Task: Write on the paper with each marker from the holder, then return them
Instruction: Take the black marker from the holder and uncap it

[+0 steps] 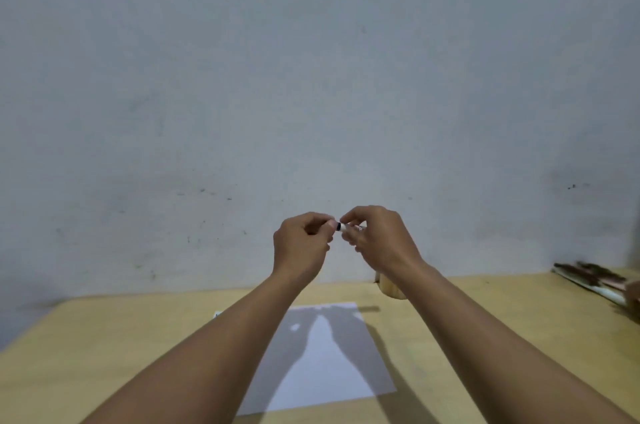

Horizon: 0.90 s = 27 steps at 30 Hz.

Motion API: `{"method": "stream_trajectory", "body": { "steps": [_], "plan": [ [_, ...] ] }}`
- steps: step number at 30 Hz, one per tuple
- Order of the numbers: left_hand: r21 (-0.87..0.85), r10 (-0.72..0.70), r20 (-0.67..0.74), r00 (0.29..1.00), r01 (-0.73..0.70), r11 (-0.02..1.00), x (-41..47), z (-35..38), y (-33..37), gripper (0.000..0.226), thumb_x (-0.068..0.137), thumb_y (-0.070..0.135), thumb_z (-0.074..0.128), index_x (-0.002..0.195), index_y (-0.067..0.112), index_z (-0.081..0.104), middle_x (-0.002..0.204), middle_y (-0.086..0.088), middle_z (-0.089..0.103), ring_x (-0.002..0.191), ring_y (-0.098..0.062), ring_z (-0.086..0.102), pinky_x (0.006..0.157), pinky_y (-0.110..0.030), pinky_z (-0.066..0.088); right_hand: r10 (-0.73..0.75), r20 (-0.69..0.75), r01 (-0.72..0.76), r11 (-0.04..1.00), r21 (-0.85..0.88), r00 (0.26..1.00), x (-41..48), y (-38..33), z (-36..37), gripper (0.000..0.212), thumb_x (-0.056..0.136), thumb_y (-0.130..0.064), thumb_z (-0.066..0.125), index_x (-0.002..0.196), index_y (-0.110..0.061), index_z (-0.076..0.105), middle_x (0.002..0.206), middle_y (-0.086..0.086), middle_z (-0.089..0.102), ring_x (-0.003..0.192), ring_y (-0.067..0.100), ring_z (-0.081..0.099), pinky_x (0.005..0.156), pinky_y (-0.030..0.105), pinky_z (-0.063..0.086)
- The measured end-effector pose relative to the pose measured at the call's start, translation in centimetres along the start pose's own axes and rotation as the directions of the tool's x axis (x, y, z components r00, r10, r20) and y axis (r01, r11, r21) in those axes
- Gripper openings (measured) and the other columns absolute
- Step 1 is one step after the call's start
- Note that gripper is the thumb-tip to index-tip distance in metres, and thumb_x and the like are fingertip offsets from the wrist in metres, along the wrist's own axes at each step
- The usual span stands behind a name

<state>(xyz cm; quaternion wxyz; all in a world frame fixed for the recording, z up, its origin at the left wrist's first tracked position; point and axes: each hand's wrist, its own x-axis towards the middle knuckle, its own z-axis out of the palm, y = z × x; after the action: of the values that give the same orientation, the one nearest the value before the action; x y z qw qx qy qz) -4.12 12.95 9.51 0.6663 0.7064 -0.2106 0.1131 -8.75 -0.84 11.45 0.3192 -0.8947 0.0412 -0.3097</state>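
Note:
Both hands are raised above the table, in front of the wall. My right hand (375, 238) grips the white barrel of a marker (348, 228), whose dark end points left. My left hand (301, 243) pinches that dark end, which looks like the cap, with fingertips closed around it. The two hands nearly touch. A white sheet of paper (332, 364) lies flat on the wooden table below, shaded by my arms. The light wooden holder (389, 288) stands behind the paper to the right, mostly hidden by my right forearm.
The yellow wooden table (104, 354) runs up to a grey-blue wall (311, 77). A dark and white bundle of sticks or papers (595, 280) lies at the far right edge. A small white object (218, 314) peeks out beside my left forearm.

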Motion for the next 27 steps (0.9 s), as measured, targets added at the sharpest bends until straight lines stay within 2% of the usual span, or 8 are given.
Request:
{"method": "stream_trajectory", "body": {
  "steps": [3, 5, 8, 10, 12, 15, 17, 27],
  "plan": [
    [-0.047, -0.053, -0.048, 0.997, 0.050, 0.998, -0.3, -1.5, 0.6, 0.011, 0.091, 0.015, 0.071, 0.087, 0.017, 0.081, 0.079, -0.002, 0.078, 0.075, -0.017, 0.074, 0.083, -0.039, 0.063, -0.061, -0.117, 0.058, 0.998, -0.028, 0.991, -1.0, -1.7, 0.3, 0.018, 0.094, -0.015, 0.066, 0.111, -0.016, 0.072, 0.106, -0.002, 0.070, 0.087, 0.012, 0.069, 0.081, 0.028, 0.053],
    [-0.094, -0.073, -0.088, 0.993, 0.065, 0.993, -0.4, -2.3, 1.0, 0.010, 0.091, 0.013, 0.072, 0.087, 0.015, 0.080, 0.079, -0.004, 0.077, 0.071, -0.016, 0.073, 0.084, -0.040, 0.063, -0.040, -0.243, 0.044, 0.999, 0.009, 0.969, -2.0, -3.0, 0.8, 0.009, 0.093, -0.024, 0.066, 0.097, -0.016, 0.067, 0.097, -0.002, 0.069, 0.083, 0.015, 0.068, 0.075, 0.031, 0.051],
    [-0.114, -0.079, -0.105, 0.991, 0.067, 0.991, -0.8, -3.3, 1.4, 0.009, 0.092, 0.013, 0.071, 0.088, 0.015, 0.079, 0.081, -0.005, 0.077, 0.074, -0.017, 0.073, 0.084, -0.040, 0.063, 0.247, -0.173, -0.186, 0.933, 0.309, 0.953, -3.1, -5.0, 1.7, 0.035, 0.094, -0.040, 0.063, 0.084, -0.007, 0.069, 0.069, 0.002, 0.066, 0.065, 0.021, 0.067, 0.064, 0.038, 0.059],
    [-0.109, -0.072, -0.090, 0.993, 0.062, 0.992, -1.0, -4.1, 1.5, 0.009, 0.092, 0.014, 0.071, 0.090, 0.016, 0.079, 0.083, -0.002, 0.078, 0.081, -0.018, 0.075, 0.083, -0.040, 0.063, 0.423, 0.027, -0.363, 0.741, 0.565, 0.906, -3.7, -6.2, 2.0, 0.041, 0.095, -0.043, 0.064, 0.091, -0.003, 0.073, 0.068, 0.002, 0.062, 0.057, 0.015, 0.061, 0.050, 0.028, 0.055],
    [-0.091, -0.060, -0.062, 0.996, 0.055, 0.994, -1.2, -4.9, 1.5, 0.009, 0.092, 0.014, 0.071, 0.088, 0.018, 0.079, 0.083, 0.000, 0.078, 0.084, -0.019, 0.075, 0.083, -0.040, 0.063, 0.488, 0.201, -0.460, 0.498, 0.735, 0.849, -3.9, -6.9, 2.3, 0.033, 0.095, -0.039, 0.068, 0.093, -0.006, 0.072, 0.066, 0.001, 0.057, 0.052, 0.011, 0.052, 0.045, 0.020, 0.049],
    [-0.077, -0.043, 0.001, 0.999, 0.043, 0.996, -1.6, -6.1, 1.5, 0.009, 0.092, 0.014, 0.071, 0.090, 0.018, 0.079, 0.085, -0.002, 0.078, 0.086, -0.021, 0.076, 0.083, -0.040, 0.063, 0.504, 0.330, -0.470, 0.178, 0.864, 0.798, -4.1, -7.7, 3.1, 0.021, 0.095, -0.025, 0.071, 0.085, -0.007, 0.066, 0.059, 0.000, 0.054, 0.043, 0.008, 0.049, 0.043, 0.016, 0.047],
    [-0.074, -0.022, 0.031, 0.999, 0.025, 0.997, -1.7, -6.8, 1.4, 0.009, 0.092, 0.012, 0.072, 0.092, 0.018, 0.079, 0.087, -0.004, 0.079, 0.088, -0.022, 0.075, 0.081, -0.039, 0.063, 0.503, 0.350, -0.442, 0.071, 0.894, 0.790, -4.1, -8.2, 3.4, 0.019, 0.096, -0.015, 0.069, 0.081, -0.005, 0.064, 0.056, 0.000, 0.055, 0.040, 0.007, 0.051, 0.043, 0.015, 0.050],
    [0.022, -0.011, 0.041, 0.999, 0.010, 1.000, -1.8, -10.5, 0.8, 0.012, 0.094, 0.016, 0.070, 0.089, 0.011, 0.080, 0.084, -0.011, 0.077, 0.078, -0.019, 0.072, 0.077, -0.035, 0.063, 0.424, 0.352, -0.417, 0.067, 0.907, 0.834, -4.9, -9.7, 5.7, 0.016, 0.097, -0.010, 0.066, 0.083, -0.003, 0.064, 0.059, 0.004, 0.058, 0.044, 0.008, 0.055, 0.048, 0.015, 0.054]
  ]
}}
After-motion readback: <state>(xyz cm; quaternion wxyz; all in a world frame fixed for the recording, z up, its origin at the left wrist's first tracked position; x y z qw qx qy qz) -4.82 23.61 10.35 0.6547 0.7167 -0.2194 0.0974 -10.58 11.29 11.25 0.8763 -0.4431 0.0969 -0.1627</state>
